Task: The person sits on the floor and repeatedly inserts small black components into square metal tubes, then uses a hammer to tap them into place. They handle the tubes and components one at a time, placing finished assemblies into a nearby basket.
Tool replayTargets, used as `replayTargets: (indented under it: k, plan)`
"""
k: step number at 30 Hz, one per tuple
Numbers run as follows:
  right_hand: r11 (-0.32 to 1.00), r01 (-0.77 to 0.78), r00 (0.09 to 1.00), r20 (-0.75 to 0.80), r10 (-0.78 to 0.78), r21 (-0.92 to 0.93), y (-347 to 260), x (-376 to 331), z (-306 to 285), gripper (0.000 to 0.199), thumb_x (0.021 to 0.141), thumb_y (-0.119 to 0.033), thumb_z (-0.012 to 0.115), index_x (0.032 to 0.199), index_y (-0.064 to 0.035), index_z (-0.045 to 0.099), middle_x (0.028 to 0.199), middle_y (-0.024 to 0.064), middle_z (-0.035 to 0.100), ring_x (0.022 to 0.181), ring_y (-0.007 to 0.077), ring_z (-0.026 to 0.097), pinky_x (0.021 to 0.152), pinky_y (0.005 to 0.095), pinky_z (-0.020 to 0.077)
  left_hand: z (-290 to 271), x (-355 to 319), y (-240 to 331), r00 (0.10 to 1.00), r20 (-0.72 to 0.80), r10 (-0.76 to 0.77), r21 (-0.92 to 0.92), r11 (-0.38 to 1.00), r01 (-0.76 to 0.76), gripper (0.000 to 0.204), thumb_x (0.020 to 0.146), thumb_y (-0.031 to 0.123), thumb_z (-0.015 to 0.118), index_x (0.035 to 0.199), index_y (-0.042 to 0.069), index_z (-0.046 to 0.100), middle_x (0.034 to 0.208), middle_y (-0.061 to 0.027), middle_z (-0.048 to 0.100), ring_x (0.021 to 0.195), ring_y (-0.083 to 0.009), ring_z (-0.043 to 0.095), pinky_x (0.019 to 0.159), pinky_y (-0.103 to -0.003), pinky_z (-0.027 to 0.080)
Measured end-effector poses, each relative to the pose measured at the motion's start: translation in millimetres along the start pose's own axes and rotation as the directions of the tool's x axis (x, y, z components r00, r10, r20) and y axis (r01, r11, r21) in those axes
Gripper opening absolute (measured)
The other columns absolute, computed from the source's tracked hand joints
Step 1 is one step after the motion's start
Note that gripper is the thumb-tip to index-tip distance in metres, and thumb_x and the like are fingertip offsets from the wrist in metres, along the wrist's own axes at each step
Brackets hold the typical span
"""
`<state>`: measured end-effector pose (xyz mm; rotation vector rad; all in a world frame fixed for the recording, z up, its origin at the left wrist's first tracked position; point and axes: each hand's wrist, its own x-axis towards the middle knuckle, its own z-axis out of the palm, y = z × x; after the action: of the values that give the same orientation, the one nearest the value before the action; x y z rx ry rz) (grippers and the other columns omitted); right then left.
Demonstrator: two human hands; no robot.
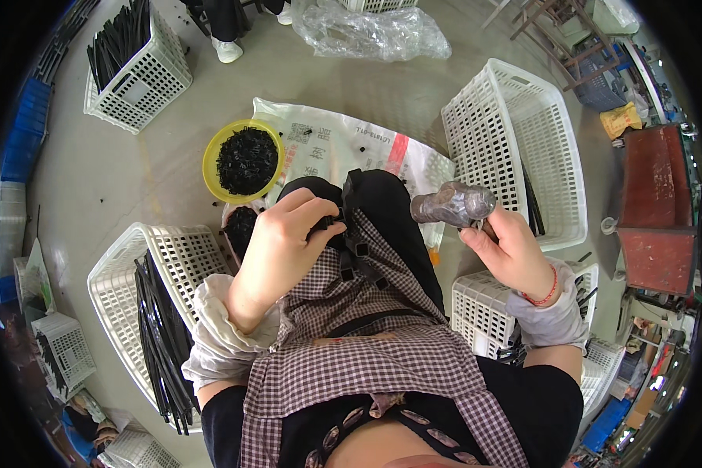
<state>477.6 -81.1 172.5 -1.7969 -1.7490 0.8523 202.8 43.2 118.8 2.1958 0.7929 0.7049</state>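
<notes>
My left hand [277,242] is over my lap, fingers and thumb pinched round a small black piece that they mostly hide. Raised at the right, my right hand [515,253] grips a hammer by its handle; the hammer's thick grey-brown head [452,203] looks wrapped in tape or plastic and points left. Several black square-ended tubes [359,249] lie on my checked apron between the two hands. Past my left hand stands a yellow bowl [210,175] filled with small black plastic pieces [246,161]. A second container of similar black pieces [242,226] is partly behind my left hand.
A white crate [183,242] of long black strips [160,335] stands at my left. On my right are a tall white crate [483,132] with a few strips and a smaller white crate [480,312]. A printed white sack [327,148] lies ahead. Another person's shoe [227,51] shows far off.
</notes>
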Motion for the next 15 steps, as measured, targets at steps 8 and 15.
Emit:
replayTargets:
  k: [8, 15]
  plan:
    - [0.999, -0.01, 1.0, 0.004, 0.009, 0.034, 6, 0, -5, 0.028, 0.091, -0.021, 0.065, 0.087, 0.0021, 0.05, 0.059, 0.0109, 0.047, 0.049, 0.0244, 0.046, 0.049, 0.0336, 0.0376, 0, 8, 13, 0.992, 0.039, -0.124, -0.012, 0.992, 0.124, 0.023, 0.074, 0.004, 0.074, 0.093, 0.001, 0.063, 0.077, -0.0113, 0.059, 0.063, -0.0259, 0.06, 0.056, -0.033, 0.048]
    - [1.0, 0.026, 1.0, 0.01, -0.026, -0.003, 14, 3, -4, 0.029, 0.09, -0.021, 0.066, 0.086, 0.002, 0.049, 0.059, 0.0112, 0.048, 0.049, 0.0248, 0.047, 0.049, 0.0342, 0.0379, 5, 4, 9, 0.992, 0.0, -0.127, 0.029, 0.991, 0.127, 0.026, 0.073, 0.004, 0.075, 0.097, 0.001, 0.064, 0.075, -0.0113, 0.059, 0.063, -0.0248, 0.061, 0.056, -0.032, 0.049]
